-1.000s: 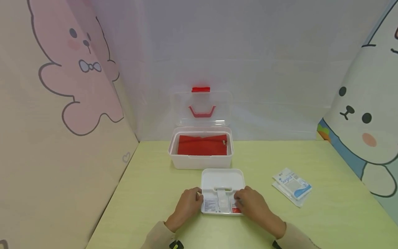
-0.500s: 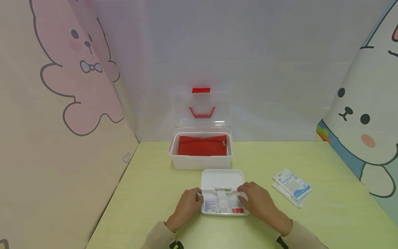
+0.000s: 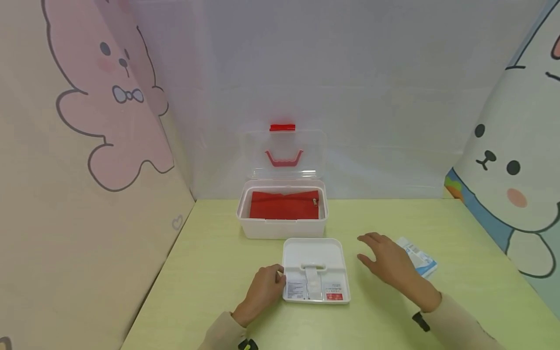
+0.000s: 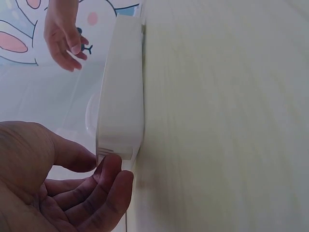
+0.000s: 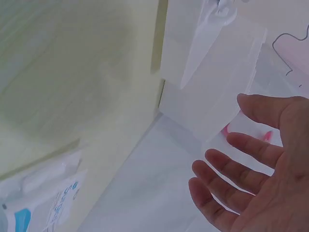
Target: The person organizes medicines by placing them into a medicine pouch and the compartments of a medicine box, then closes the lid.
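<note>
White plastic under the left grip [image 3: 264, 289]: thumb at the upper edge, fingers curled against the side, lightly holding the white tray [image 3: 312, 252] near its front-left corner. Tray lies flat before the person, so I take the hold as steadying rather than lifting.

Right grip [image 3: 389, 260]: spread, fingers loosely bent, thumb well apart from them, nothing held. It hangs above the worktop [image 3: 210, 277] between tray and blue-and-white packet [image 3: 424, 263], hiding part of that packet from above. Right wrist view shows a gap between hand and packet.

Tray: raised handle [image 3: 313, 266] across the middle, likely central so that the load balances. Front half bears a printed sachet [image 3: 296, 289] at left, a white strip [image 3: 313, 283] in the middle, a red-labelled sachet [image 3: 335, 291] at right; side by side, perhaps to keep each readable.

Just behind the tray, within reach: white box [image 3: 284, 228], red pouch [image 3: 284, 206] lying inside, zip pull toward the right. Clear lid [image 3: 253, 153] stands upright at the rear, its red latch [image 3: 282, 128] topmost, presumably to leave the mouth free. White backdrop [image 3: 372, 97] behind; whether the lid leans on it, I cannot tell.
</note>
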Motion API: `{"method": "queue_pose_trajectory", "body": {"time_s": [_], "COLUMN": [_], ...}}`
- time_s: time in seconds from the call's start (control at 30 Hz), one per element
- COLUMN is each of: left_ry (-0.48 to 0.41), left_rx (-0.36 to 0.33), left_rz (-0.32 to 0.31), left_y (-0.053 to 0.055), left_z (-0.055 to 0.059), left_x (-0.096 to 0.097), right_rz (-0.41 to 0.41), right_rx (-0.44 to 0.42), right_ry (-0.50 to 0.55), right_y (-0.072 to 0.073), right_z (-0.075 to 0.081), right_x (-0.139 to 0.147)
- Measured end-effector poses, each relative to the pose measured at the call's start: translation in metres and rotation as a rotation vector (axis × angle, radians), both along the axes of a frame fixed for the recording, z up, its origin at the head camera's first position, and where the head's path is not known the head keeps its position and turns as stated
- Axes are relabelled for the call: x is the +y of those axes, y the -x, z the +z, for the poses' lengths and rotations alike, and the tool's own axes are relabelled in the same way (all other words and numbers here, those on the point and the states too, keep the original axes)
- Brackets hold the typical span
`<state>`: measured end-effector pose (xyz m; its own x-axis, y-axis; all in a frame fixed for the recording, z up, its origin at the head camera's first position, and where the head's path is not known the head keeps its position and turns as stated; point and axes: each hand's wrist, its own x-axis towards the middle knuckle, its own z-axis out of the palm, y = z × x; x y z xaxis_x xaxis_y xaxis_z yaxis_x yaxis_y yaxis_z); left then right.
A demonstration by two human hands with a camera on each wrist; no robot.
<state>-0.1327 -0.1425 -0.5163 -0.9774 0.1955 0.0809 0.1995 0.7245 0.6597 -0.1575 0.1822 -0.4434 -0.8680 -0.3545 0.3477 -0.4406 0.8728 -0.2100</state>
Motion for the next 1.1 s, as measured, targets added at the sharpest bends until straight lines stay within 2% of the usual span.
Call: {"method": "queue_pose_trajectory", "body": {"time_s": [0.27,0.6,0.9,1.1], "left_ry": [0.009,0.007,0.013,0.012], "left_rx": [0.012,0.015,0.014,0.01], "left_rz": [-0.001,0.0,0.004,0.006], "left_y": [-0.001,-0.001,0.0,0.001], "left_z": [0.002,0.002,-0.001,-0.002], "left_x": [0.0,0.001,0.001,0.0], "right_rz": [-0.055,-0.102,-0.144,-0.145], "right_rx": [-0.075,-0.213,-0.337,-0.378], "right_ry": [-0.027,-0.032,-0.061,-0.078], "right_y": [0.005,0.012,0.015,0.016], "right_z": [0.002,-0.021,-0.033,-0.043], "right_x": [0.039,0.081,0.096,0.103]}}
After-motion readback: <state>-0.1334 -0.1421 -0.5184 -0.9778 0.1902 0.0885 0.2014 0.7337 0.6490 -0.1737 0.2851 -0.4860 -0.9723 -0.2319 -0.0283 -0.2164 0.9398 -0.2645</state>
